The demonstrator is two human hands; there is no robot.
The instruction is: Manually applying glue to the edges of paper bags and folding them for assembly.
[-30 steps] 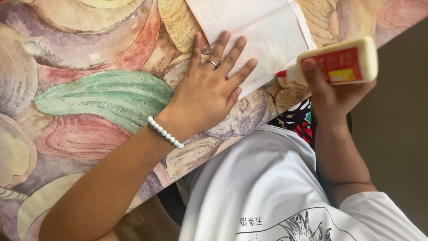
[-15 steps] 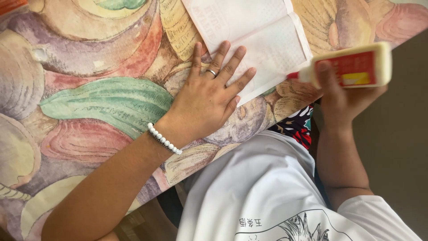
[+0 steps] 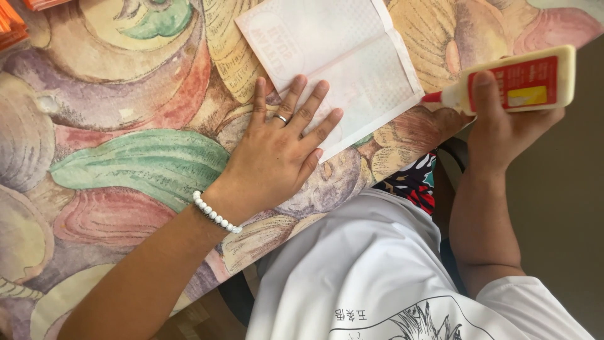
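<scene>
head view looks down on a surface (image 3: 126,164) covered with a painted pattern of large leaves and fruit in green, pink, purple and tan. on it lies a white creased paper sheet with a fine dotted print (image 3: 333,56), unfolded, its long axis running from upper left to lower right, so that its lower right corner comes close to the surface's edge. the left hand (image 3: 277,151), wearing a ring and a white bead bracelet, lies flat with fingers spread, the fingertips pressing on the sheet's near edge. the right hand (image 3: 503,132) is off the surface to the right, closed around a cream plastic glue bottle with a red label (image 3: 522,82). the bottle is held nearly level, its red nozzle pointing left at the sheet's lower right corner, just beside it but apart; no glue can be seen leaving it. the left hand is the nearer to the sheet, touching it; the two hands are well apart. orange objects (image 3: 12,25) show at the top left corner.
</scene>
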